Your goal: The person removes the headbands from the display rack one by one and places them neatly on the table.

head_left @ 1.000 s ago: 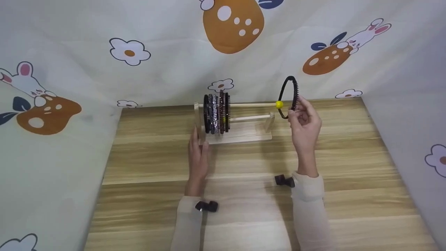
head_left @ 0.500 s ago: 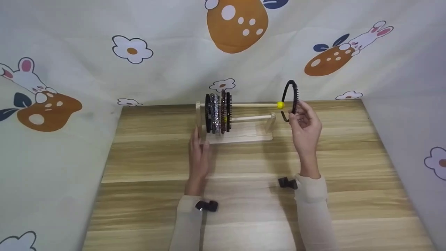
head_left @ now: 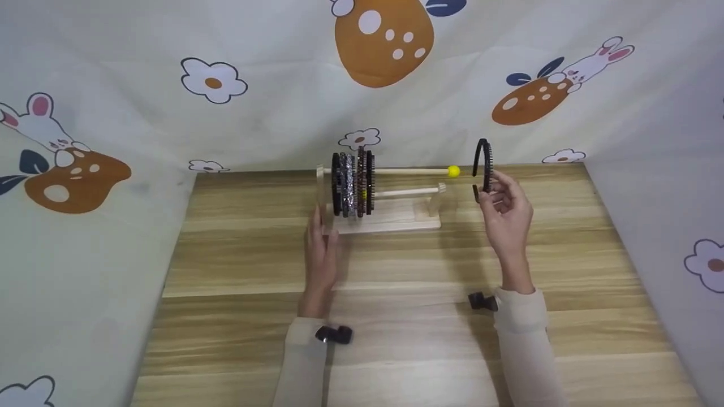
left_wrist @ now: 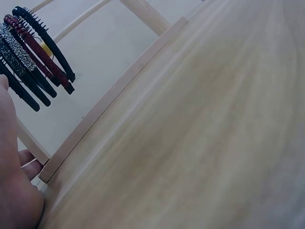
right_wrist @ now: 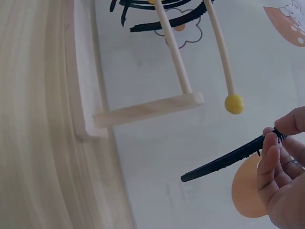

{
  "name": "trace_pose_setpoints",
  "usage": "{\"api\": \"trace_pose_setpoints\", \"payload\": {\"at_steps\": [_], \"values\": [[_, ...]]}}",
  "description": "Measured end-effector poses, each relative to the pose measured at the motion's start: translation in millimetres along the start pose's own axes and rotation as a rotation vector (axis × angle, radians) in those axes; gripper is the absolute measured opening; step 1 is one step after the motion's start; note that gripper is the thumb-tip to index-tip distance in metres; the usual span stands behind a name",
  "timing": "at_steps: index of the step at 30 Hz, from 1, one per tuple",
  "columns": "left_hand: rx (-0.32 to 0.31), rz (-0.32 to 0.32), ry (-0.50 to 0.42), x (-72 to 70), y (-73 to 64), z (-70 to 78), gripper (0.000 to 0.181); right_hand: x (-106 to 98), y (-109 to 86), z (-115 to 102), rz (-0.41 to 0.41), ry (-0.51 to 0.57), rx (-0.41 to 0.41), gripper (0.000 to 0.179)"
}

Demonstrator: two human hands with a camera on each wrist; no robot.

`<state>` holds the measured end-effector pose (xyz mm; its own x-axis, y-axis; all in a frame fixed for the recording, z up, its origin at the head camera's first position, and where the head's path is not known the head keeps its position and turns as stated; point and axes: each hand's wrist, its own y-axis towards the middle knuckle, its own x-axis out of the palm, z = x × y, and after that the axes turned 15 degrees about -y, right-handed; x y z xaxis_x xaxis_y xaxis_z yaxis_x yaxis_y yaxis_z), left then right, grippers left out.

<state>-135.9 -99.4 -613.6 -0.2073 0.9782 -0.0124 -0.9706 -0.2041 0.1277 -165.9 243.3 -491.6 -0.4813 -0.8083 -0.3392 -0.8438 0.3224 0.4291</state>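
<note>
Near the knob (head_left: 453,171), an upright headband (head_left: 487,164) opens leftward

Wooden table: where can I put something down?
The wooden table is bare in front of the headband rack, between left sleeve and right sleeve, and outside both. The rack's left end is crowded: headbands bunch near the left hand.

Gap between yellow knob (head_left: 453,171) and headband (head_left: 489,164)
</note>
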Motion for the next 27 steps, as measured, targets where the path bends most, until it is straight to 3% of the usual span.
{"api": "trace_pose_setpoints", "payload": {"at_steps": [7, 14, 27], "values": [[-0.009, -0.006, 0.017, -0.6, 0.7, 1.2, 0.069, -2.0, -3.3, 7.7, -0.021, -0.071, -0.007, 0.041], [0.039, -0.025, 0.005, 0.0, 0.8, 1.8, 0.070, -5.7, -3.3, 15.8, -0.035, -0.167, -0.044, 0.042], [0.011, -0.002, 0.007, -0.1, 0.1, 1.5, 0.070, -18.3, -3.2, 46.2, -0.103, -0.375, -0.155, 0.038]]}}
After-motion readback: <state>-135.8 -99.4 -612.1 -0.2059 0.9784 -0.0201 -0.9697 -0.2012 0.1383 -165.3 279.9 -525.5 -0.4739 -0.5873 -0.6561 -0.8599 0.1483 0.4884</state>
